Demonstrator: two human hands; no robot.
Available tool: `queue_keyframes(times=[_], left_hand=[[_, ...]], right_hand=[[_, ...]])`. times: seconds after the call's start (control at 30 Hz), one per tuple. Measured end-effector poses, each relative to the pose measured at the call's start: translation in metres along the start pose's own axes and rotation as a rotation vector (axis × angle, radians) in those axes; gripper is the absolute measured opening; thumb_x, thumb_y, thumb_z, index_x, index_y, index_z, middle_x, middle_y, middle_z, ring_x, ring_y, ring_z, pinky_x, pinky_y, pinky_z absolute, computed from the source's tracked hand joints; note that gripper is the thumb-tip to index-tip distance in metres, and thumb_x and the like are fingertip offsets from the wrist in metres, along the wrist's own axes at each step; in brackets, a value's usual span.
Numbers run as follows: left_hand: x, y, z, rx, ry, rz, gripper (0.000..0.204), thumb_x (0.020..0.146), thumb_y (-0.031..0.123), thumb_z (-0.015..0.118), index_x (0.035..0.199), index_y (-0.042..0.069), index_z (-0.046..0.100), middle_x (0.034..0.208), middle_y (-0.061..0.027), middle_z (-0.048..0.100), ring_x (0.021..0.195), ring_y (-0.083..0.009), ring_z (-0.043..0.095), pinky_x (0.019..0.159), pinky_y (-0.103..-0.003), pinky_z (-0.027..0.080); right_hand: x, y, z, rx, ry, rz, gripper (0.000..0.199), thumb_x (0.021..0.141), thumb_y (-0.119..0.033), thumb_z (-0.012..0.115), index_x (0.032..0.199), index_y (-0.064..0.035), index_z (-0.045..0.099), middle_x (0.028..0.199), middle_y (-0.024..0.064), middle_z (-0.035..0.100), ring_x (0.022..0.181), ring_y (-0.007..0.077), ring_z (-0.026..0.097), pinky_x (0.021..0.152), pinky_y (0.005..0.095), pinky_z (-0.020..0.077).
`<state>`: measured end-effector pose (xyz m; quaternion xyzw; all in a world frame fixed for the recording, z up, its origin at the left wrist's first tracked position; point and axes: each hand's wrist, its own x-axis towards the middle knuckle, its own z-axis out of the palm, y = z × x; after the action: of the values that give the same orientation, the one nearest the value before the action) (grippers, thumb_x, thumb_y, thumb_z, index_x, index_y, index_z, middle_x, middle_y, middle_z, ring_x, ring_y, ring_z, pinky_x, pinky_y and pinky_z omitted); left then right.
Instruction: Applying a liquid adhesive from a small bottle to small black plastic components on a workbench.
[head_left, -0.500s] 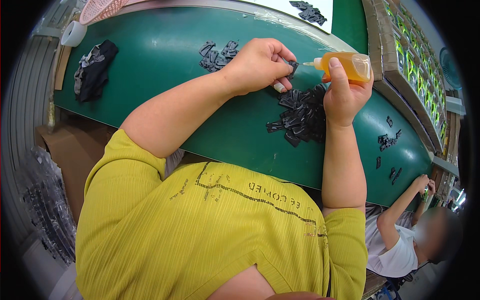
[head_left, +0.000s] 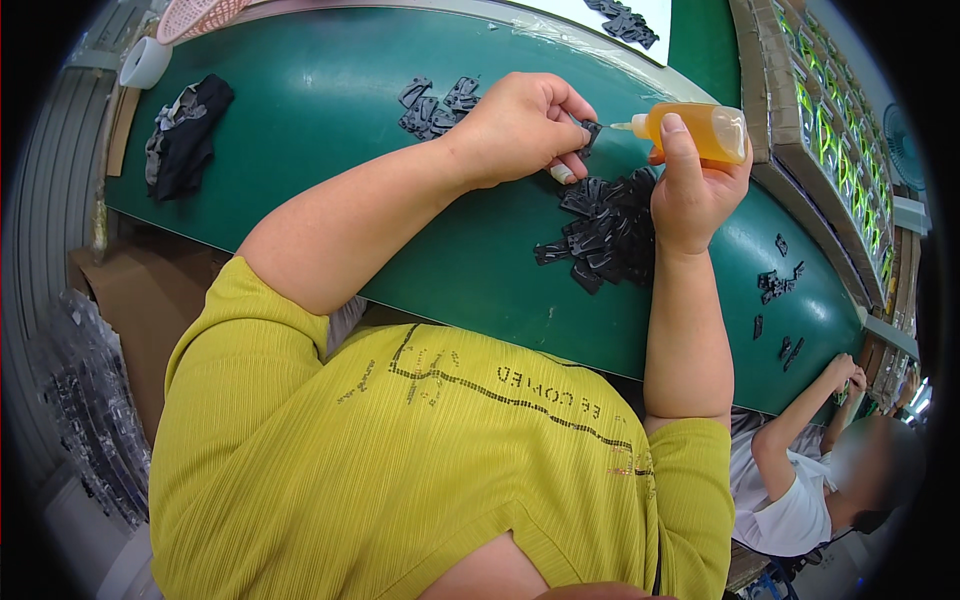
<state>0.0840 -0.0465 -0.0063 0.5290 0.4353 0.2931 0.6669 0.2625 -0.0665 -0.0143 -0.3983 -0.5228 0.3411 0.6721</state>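
Note:
My left hand (head_left: 525, 125) pinches a small black plastic part (head_left: 588, 130) above the green table (head_left: 330, 110). My right hand (head_left: 690, 190) grips a small squeeze bottle of amber liquid (head_left: 700, 132), lying sideways with its white nozzle tip touching that part. Just below both hands lies a heap of the same black parts (head_left: 605, 230). A second, smaller cluster of black parts (head_left: 435, 105) sits behind my left wrist.
A dark cloth bundle (head_left: 185, 135) lies at the table's left end, near a roll of tape (head_left: 145, 62). More black parts (head_left: 778, 285) are scattered to the right, where another person (head_left: 810, 480) sits. A white sheet (head_left: 625, 20) with parts is at the far edge.
Both hands stay together at the same spot; the bottle tip remains at the part. Little else has shifted.

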Motion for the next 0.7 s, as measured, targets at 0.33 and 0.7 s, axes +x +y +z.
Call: queue_keyframes(times=[0.33,0.7], left_hand=[[0.0,0.001,0.0,0.01,0.001,-0.003,0.023,0.085,0.003,0.056,0.106,-0.006,0.053,0.081,-0.0116,0.063,0.068,-0.0172,0.066,0.06,-0.023,0.052],[0.002,0.002,0.0,-0.096,0.013,-0.028,0.023,0.082,0.001,0.057,0.103,-0.007,0.053,0.084,-0.0145,0.063,0.069,-0.0205,0.067,0.059,-0.025,0.054]], right_hand=[[0.001,0.003,0.002,-0.077,0.017,-0.034,0.027,0.079,-0.006,0.067,0.099,-0.0019,0.05,0.086,0.0091,0.061,0.067,0.0136,0.06,0.051,0.0223,0.0475],[0.0,-0.001,-0.007,0.132,-0.005,0.106,0.026,0.075,-0.008,0.068,0.096,-0.0004,0.053,0.082,0.0078,0.061,0.062,0.0112,0.056,0.049,0.0208,0.0439]])
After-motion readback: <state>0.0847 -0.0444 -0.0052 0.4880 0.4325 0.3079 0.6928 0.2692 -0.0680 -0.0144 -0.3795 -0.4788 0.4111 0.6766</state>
